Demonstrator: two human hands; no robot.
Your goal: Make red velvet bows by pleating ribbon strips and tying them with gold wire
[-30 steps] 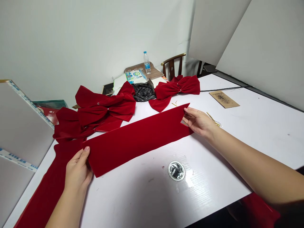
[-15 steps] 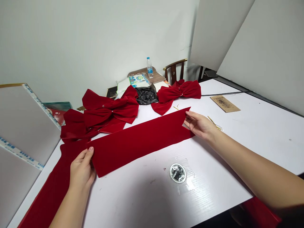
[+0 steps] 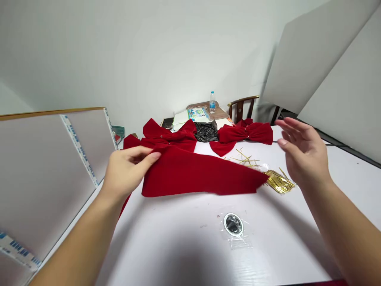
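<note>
My left hand (image 3: pixel 131 169) pinches the upper left corner of a flat red fabric strip (image 3: pixel 199 174), which stretches rightward above the white table (image 3: pixel 190 238). The strip's right end hangs loose near a bundle of gold twist ties (image 3: pixel 279 182). My right hand (image 3: pixel 303 147) is raised to the right of that end, fingers apart, touching nothing. Behind the strip lie red bows on the left (image 3: pixel 172 135) and on the right (image 3: pixel 250 133).
A black plastic bag (image 3: pixel 206 131) sits between the bows. Farther back are a water bottle (image 3: pixel 212 102) and a wooden chair (image 3: pixel 241 107). A round grommet (image 3: pixel 233 225) is in the table's surface. White panels (image 3: pixel 59 171) stand at the left.
My right hand has let go of the strip's right end and moved up and away from it. My left hand still holds its end, now higher. The view has shifted, showing the gold ties.
</note>
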